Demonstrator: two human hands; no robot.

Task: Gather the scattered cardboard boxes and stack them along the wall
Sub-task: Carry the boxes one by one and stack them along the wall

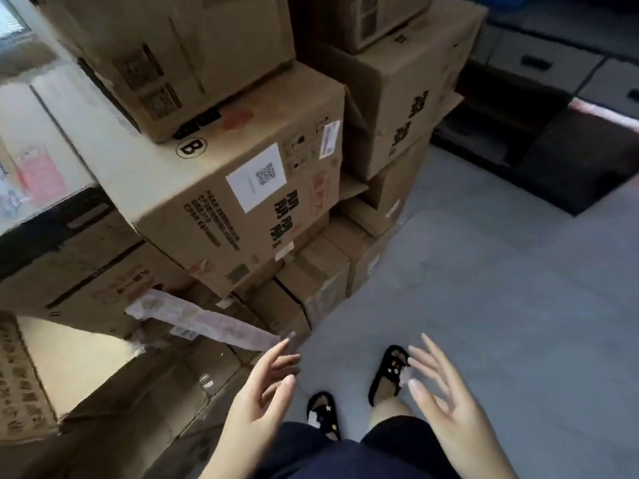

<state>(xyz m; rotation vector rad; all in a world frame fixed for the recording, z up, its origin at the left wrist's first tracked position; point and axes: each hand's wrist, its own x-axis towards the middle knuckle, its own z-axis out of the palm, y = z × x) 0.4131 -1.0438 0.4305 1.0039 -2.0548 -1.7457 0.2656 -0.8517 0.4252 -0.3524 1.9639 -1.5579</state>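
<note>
- Nearest the camera, the left hand (266, 382) is held out at about waist height, palm turned inward, fingers straight and a little apart; its grip is spread and holds nothing
- The right hand (446, 392) mirrors it, palm facing the left one, fingers loosely fanned, grip likewise spread and empty; neither hand touches a box
- Below and between the hands are two feet in black sandals (389, 371) standing on the grey floor (501, 271), which shows no loose boxes in the part in view
- Just left of the hands lie low boxes (166, 385) on the floor, with a strip of peeled tape (204, 319) hanging across them
- Behind these a big box with a white code label (242, 202) sits on smaller cartons (311, 281), tilted a little out of line with them
- On top of it rests another box (179, 53), and to the right a second stack (404, 108) rises beside it, with dark drawer units (553, 63) farther back
- Judgement: most of the boxes seem gathered and stacked; what is left is likely squaring up the crooked ones or fetching any that lie out of view
- The wall itself is hidden behind the stacks
</note>
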